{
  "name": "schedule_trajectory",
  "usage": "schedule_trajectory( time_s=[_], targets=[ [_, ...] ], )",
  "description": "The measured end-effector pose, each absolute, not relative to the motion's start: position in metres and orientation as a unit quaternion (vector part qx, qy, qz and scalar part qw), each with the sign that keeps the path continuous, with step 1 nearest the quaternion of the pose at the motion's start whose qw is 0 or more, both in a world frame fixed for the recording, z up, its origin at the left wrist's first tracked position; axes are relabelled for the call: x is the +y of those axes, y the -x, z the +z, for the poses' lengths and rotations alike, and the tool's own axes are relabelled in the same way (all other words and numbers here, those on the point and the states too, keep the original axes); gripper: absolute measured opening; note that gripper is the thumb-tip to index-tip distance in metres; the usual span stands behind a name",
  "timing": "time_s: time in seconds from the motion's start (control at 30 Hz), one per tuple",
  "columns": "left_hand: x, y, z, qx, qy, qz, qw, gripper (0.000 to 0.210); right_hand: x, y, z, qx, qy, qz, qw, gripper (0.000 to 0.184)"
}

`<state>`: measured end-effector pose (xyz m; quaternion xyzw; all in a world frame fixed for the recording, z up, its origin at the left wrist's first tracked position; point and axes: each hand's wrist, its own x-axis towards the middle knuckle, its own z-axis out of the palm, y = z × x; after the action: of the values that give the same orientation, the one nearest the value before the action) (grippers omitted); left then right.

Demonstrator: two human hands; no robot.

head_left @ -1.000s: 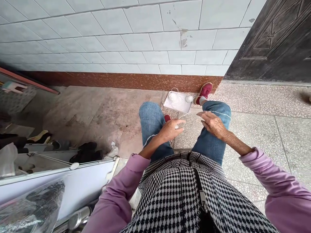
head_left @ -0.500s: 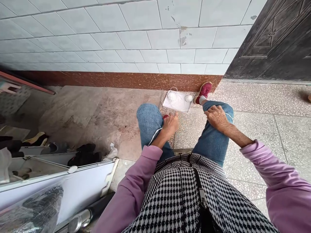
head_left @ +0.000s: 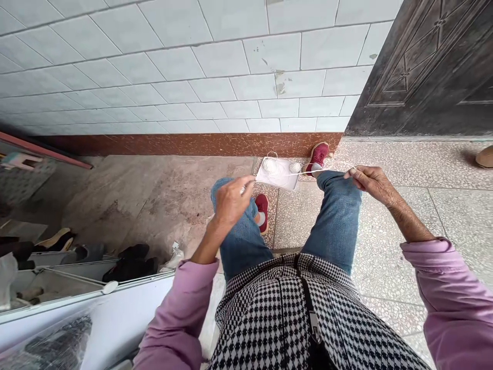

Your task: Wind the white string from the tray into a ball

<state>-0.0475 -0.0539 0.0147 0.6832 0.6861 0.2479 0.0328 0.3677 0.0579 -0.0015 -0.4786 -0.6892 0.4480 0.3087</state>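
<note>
A white strand of yarn point(head_left: 308, 172) runs almost level between my two hands, above my knees. My left hand point(head_left: 232, 199) pinches one end of this stretch over my left knee. Beyond my right knee, the fingertips of my right hand point(head_left: 372, 182) are closed on the other end. On the floor behind the strand sits a shallow white tray point(head_left: 283, 181). In it lie a larger ball of white yarn point(head_left: 269, 165) and a smaller ball point(head_left: 295, 167), with loose loops around them.
My red shoes point(head_left: 319, 154) flank the tray. A tiled wall point(head_left: 215, 59) rises ahead, with a dark door point(head_left: 419, 67) at right. At lower left stands a white rack point(head_left: 127, 300) holding footwear. A brown shoe point(head_left: 485, 157) is at the far right edge.
Both hands have risen from my knees and moved apart, the left leftward, the right rightward. The yarn, earlier looped about my knees, is now stretched between them.
</note>
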Motion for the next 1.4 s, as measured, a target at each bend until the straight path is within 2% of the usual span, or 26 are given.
schedule_trajectory(
  time_s=[0.23, 0.57, 0.67, 0.8, 0.93, 1.03, 1.13, 1.2, 1.4],
  targets=[
    [-0.077, 0.103, 0.036, 0.711, -0.661, 0.232, -0.062, 0.031, 0.049, -0.386, 0.008, -0.7, 0.525, 0.393, 0.281, 0.069],
    [-0.082, 0.117, 0.048, 0.721, -0.643, 0.252, -0.05, 0.034, 0.031, -0.376, 0.034, -0.773, 0.512, 0.234, 0.292, 0.072],
    [-0.081, 0.124, 0.048, 0.725, -0.643, 0.247, 0.02, 0.034, 0.018, -0.381, 0.038, -0.778, 0.515, 0.199, 0.3, 0.073],
    [-0.087, 0.126, 0.057, 0.709, -0.625, 0.247, 0.214, 0.029, -0.001, -0.385, 0.038, -0.77, 0.528, 0.221, 0.282, 0.074],
    [-0.096, 0.112, 0.082, 0.634, -0.532, 0.352, 0.437, 0.054, -0.014, -0.38, 0.04, -0.762, 0.531, 0.245, 0.277, 0.073],
    [-0.09, 0.085, 0.096, 0.545, -0.509, 0.401, 0.532, 0.056, -0.021, -0.37, 0.047, -0.768, 0.516, 0.252, 0.284, 0.071],
    [-0.069, 0.036, 0.1, 0.483, -0.561, 0.345, 0.577, 0.048, -0.025, -0.359, 0.055, -0.779, 0.494, 0.261, 0.284, 0.068],
    [-0.051, -0.005, 0.097, 0.44, -0.622, 0.32, 0.563, 0.045, -0.028, -0.352, 0.059, -0.788, 0.479, 0.266, 0.281, 0.065],
    [-0.007, -0.094, 0.082, 0.369, -0.68, 0.371, 0.514, 0.035, -0.029, -0.346, 0.066, -0.812, 0.429, 0.323, 0.228, 0.066]
  ],
)
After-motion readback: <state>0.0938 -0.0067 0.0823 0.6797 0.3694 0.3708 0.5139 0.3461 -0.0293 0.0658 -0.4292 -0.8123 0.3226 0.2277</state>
